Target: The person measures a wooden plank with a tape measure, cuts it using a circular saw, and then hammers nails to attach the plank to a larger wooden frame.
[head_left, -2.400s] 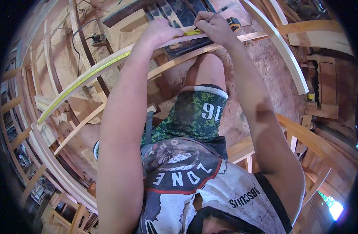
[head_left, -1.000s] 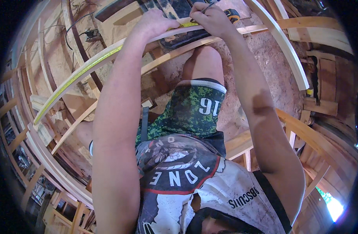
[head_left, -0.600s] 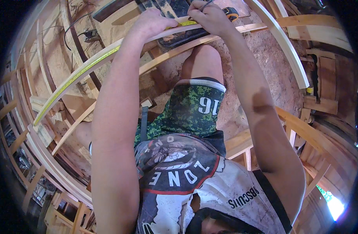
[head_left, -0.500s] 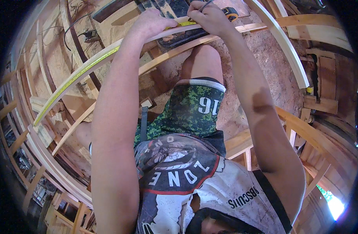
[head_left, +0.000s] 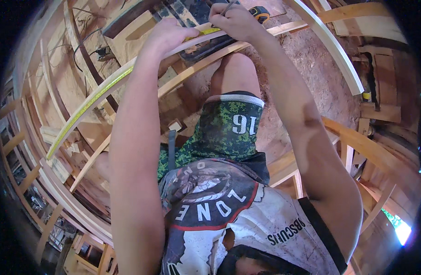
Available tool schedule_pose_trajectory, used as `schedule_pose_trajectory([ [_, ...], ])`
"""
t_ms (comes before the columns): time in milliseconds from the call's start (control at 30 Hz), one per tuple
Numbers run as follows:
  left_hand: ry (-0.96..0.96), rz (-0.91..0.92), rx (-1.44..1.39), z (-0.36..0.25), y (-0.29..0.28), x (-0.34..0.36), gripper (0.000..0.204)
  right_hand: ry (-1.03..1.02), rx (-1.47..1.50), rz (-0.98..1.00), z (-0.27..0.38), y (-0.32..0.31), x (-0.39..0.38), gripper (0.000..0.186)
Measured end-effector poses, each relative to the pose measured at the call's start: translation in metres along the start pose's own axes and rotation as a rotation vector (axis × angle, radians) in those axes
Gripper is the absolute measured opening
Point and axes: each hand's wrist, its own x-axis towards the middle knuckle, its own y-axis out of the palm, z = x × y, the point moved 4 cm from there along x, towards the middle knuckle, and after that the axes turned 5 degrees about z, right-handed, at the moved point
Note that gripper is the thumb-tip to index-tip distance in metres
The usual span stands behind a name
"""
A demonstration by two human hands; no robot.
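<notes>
Under the left hand (head_left: pixel 171 35), its finger grip impossible to tell, a yellow tape blade (head_left: pixel 207 31) follows a long pale wooden strip (head_left: pixel 192 44); beside those fingers, the right hand (head_left: pixel 235 21) pinches a slim grey pencil-like tool (head_left: pixel 228 7), a black-and-orange tape case (head_left: pixel 260 14) rightward

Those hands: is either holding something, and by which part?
The right hand holds a thin pencil-like tool near its tip. The left hand is at the yellow tape; its grip is hidden.

Dusty brown floor (head_left: pixel 319 64) holding long dark board (head_left: pixel 85 54). Small dark thing with cord (head_left: pixel 104 53), pale wood block (head_left: pixel 139 26) and black flat thing (head_left: pixel 206 48) resting there too.
</notes>
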Motion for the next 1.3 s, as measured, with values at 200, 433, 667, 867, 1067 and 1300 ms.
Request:
schedule_pose_trajectory([
  [200, 0.012, -0.039, -0.014, 0.001, -0.001, -0.002, 0.068, 0.032, -0.094, 0.051, -0.001, 0.003, 0.005, 0.019],
  [433, -0.002, -0.062, -0.085, 0.005, 0.005, -0.001, 0.061, -0.193, -0.662, -0.293, 0.019, -0.004, -0.015, 0.018],
  [667, 0.038, -0.018, -0.082, -0.004, 0.0, -0.012, 0.055, 0.221, -0.842, 0.058, -0.004, -0.026, -0.006, 0.024],
  [867, 0.15, -0.476, -0.093, 0.021, -0.007, -0.047, 0.053, 0.396, -0.899, 0.197, -0.012, -0.029, 0.01, 0.026],
  [1067, -0.097, -1.293, -0.293, 0.181, -0.052, -0.17, 0.032, 0.406, -0.845, 0.36, -0.024, -0.037, 0.013, 0.035],
  [1300, -0.113, -0.99, -1.9, 0.278, -0.056, -0.24, 0.037, 0.215, -0.697, 0.156, 0.009, -0.037, -0.039, 0.031],
])
